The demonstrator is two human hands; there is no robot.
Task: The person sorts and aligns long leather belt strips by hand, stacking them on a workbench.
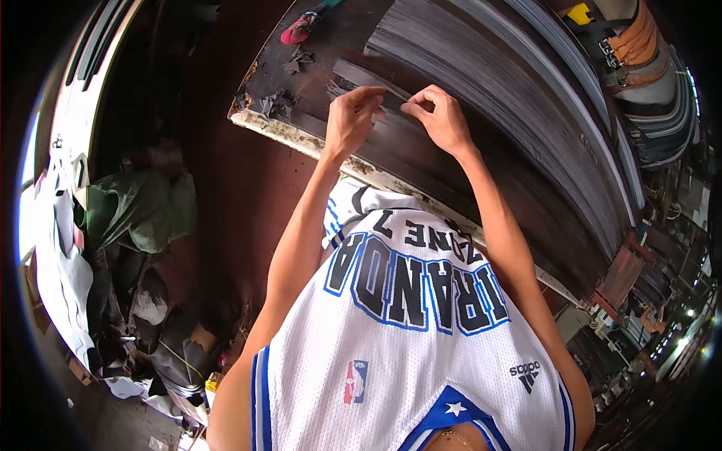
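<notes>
Left hand [350, 120] and right hand [444, 119] reached out over a white jersey [406, 353] to the near side of the stack [489, 68]. Each hand was closed in a pinch, thumb pressed against fingertips, and both gripped the same dark strip [392, 100]. The strip ran between the two hands, just in front of the stack's near edge and low over the table [286, 129]. Whether the strip touched the loose strips under it could not be told.

The table's pale, worn rim lay nearer than the stack, below both wrists. The stack itself was a broad fan of thin dark strips, spread across the tabletop beyond the hands and to the right of them.

Dark scraps [277, 101] lay left of the stack, near the table's corner. A pink thing [298, 31] sat farther off, left of the stack's far end. Belts [635, 45] with metal buckles were piled right of the stack, at the far side. A green bag [139, 210] lay well left of the stack, down off the table.
</notes>
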